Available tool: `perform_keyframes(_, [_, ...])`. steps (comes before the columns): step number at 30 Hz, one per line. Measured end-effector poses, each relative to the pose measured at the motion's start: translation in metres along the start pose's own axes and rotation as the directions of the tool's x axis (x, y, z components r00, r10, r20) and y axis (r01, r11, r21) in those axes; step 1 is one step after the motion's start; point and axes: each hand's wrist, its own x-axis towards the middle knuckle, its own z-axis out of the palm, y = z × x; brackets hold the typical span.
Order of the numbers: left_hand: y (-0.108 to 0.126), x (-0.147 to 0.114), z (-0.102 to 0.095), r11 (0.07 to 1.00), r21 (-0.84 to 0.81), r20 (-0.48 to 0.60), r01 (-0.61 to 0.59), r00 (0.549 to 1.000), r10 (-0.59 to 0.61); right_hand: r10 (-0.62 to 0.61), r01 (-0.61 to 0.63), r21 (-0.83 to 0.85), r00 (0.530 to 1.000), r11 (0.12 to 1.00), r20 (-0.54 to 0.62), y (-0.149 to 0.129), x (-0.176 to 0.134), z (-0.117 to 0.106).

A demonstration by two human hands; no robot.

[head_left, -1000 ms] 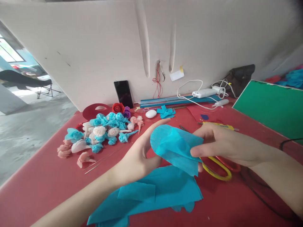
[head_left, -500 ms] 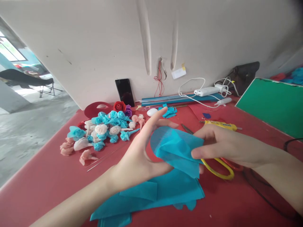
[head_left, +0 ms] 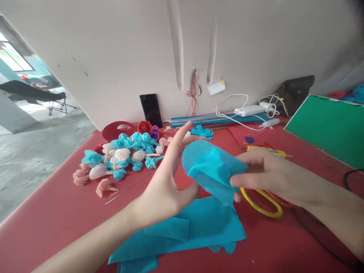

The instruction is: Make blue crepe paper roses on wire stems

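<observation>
My right hand point(head_left: 264, 172) pinches a thin blue crepe-like piece point(head_left: 203, 151) by its right end, thumb on top. The piece has a rounded left end and a raised, crumpled layer in its middle. Beside that rounded end, my left hand point(head_left: 162, 189) is open, thumb and fingers spread apart, some fingers partly behind the piece. Below both hands lie flat blue sheets point(head_left: 210, 223) of the same material, with a smaller piece point(head_left: 167, 229) on top. Yellow-handled scissors point(head_left: 263, 209) rest under my right hand, their blades mostly hidden.
Blue, white and pink handmade flowers point(head_left: 122, 154) are heaped at the left, near thin wires point(head_left: 122, 193). A phone point(head_left: 150, 110) leans on the wall. Behind my right hand are a yellow glue gun point(head_left: 273, 151), a white power strip point(head_left: 250, 110) with cables, and a green board point(head_left: 330, 132).
My left thumb has drawn back from beneath the blue piece to its lower left edge. The piece, still in my right hand, has risen slightly and its middle layer bulges up more.
</observation>
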Motion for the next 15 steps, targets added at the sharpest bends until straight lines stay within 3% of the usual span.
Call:
perform_keyframes(3, [0.000, 0.001, -0.002, 0.979, -0.189, 0.020, 0.072, 0.997, -0.069, -0.086, 0.087, 0.000, 0.990, 0.996, -0.114, 0.000, 0.001, 0.002])
perform_keyframes(6, [0.000, 0.002, -0.003, 0.964, -0.256, -0.011, 0.074, 0.997, -0.079, -0.212, 0.188, -0.147, 0.963, 0.971, -0.166, 0.001, 0.003, 0.004])
perform_keyframes(11, [0.007, 0.002, -0.003, 0.981, -0.187, -0.076, 0.046, 0.995, -0.061, -0.531, 0.437, -0.475, 0.844, 0.764, -0.077, 0.004, 0.001, 0.006])
perform_keyframes(15, [0.013, 0.001, -0.003, 0.987, -0.158, -0.047, -0.006, 0.999, -0.002, -0.652, 0.555, -0.528, 0.758, 0.643, 0.002, 0.007, 0.001, 0.008])
